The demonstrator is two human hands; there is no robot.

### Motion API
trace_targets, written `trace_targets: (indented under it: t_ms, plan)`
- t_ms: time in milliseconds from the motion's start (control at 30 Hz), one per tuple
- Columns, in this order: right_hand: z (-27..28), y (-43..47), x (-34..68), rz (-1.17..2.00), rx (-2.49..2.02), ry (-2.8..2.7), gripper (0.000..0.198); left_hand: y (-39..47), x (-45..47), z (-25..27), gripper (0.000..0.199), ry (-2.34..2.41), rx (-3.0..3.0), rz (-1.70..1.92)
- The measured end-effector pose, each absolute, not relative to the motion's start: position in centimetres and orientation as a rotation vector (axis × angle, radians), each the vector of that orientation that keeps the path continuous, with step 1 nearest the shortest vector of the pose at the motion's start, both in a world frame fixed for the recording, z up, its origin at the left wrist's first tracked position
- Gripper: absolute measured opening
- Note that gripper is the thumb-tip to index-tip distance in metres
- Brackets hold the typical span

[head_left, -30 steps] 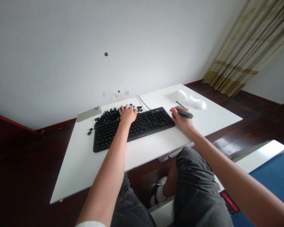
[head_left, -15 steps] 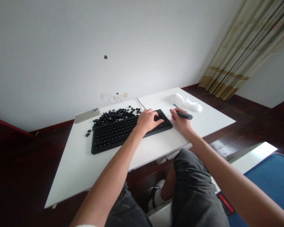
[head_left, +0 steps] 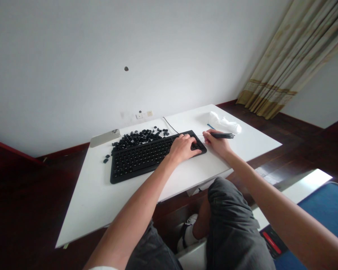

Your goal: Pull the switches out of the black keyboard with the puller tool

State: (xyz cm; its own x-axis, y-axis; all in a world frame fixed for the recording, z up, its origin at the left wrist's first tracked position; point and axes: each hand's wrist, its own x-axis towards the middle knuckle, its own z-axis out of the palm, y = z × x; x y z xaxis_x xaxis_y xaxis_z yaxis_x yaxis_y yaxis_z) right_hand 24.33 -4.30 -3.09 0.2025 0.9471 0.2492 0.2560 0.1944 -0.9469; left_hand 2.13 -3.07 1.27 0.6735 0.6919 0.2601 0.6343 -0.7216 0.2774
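A black keyboard (head_left: 141, 161) lies at an angle on the white table, with bare key positions showing over much of it. My left hand (head_left: 183, 148) rests palm down across its right part, thumb and fingers apart, hiding the keys beneath. Just off the keyboard's right end, my right hand (head_left: 216, 142) is closed on a slim black-handled tool (head_left: 224, 135). A thin wire-like tip reaches from the fingers toward the keyboard; its exact kind cannot be made out. Behind the keyboard is a heap of loose black keycaps (head_left: 136, 138).
A phone (head_left: 104, 138) lies at the table's back left, and a few keycaps (head_left: 106, 160) sit left of the keyboard. A white plastic bag (head_left: 225, 123) and a thin blue item (head_left: 210, 126) lie back right. A black cable (head_left: 169, 124) runs behind the keyboard.
My left hand has shifted slightly right along the keyboard. The tool in my right hand has turned to lie more level. The view has moved a little.
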Motion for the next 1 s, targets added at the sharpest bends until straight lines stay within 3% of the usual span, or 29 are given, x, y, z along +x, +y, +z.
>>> trace_targets:
  t_ms: [400, 667, 1000]
  plan:
    - [0.2, -2.6, 26.2, 1.062, -1.482, -1.575, 0.065, -3.3, 2.9, 0.5, 0.037, 1.105, 2.638, 0.606]
    - [3.7, -1.1, 26.5, 1.101, -1.602, -1.884, 0.062, -3.2, 3.3, 0.1, 0.032, 1.107, 2.587, 0.608]
    - [4.3, 1.6, 26.7, 1.104, -1.555, -2.204, 0.056, -3.1, 3.6, -0.2, 0.031, 1.134, 2.555, 0.590]
